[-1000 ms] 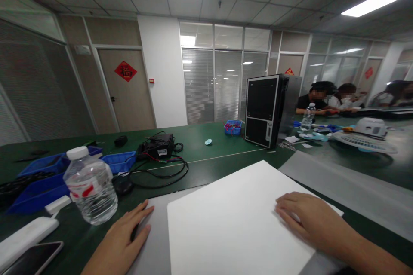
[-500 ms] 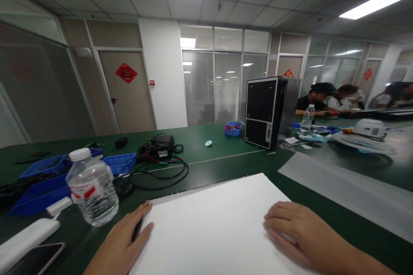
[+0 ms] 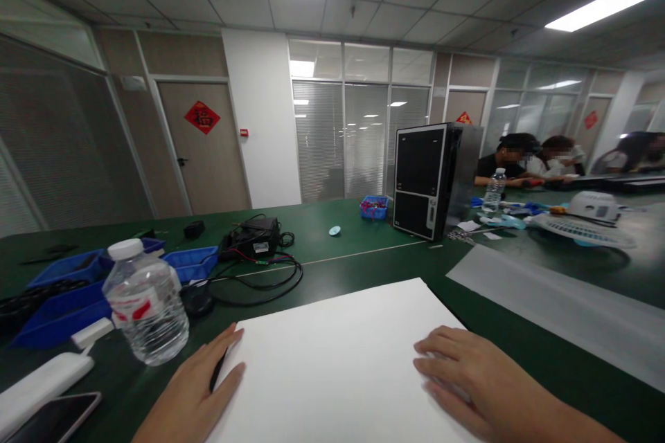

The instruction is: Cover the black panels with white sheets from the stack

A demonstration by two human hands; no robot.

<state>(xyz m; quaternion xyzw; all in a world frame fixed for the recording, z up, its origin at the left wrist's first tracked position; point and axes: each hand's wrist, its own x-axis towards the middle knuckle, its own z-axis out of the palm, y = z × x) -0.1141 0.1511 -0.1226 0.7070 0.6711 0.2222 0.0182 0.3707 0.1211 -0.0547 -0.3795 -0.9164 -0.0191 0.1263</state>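
A large white sheet (image 3: pixel 332 360) lies flat in front of me. A thin dark edge shows along its right side, and what lies under it is mostly hidden. My left hand (image 3: pixel 200 387) rests at the sheet's left edge, thumb on top and apart from the fingers, with a small dark strip visible between them. On the right edge, my right hand (image 3: pixel 462 377) lies with its fingers slightly spread over the surface. Left of my left hand stands a clear plastic water bottle (image 3: pixel 148 311) with a white cap.
Blue trays (image 3: pixel 67 315), a phone (image 3: pixel 52 419) and a white bar-shaped device (image 3: pixel 41 384) are at left. A black power adapter (image 3: pixel 254 239) with cables lies behind the sheet. A computer tower (image 3: pixel 420 183) stands further back. Grey sheeting (image 3: pixel 551 311) covers the right; people sit beyond.
The white sheet has shifted slightly, covering the grey strip along its far edge and exposing a dark edge at right. My right hand has moved a little left, its fingers more spread.
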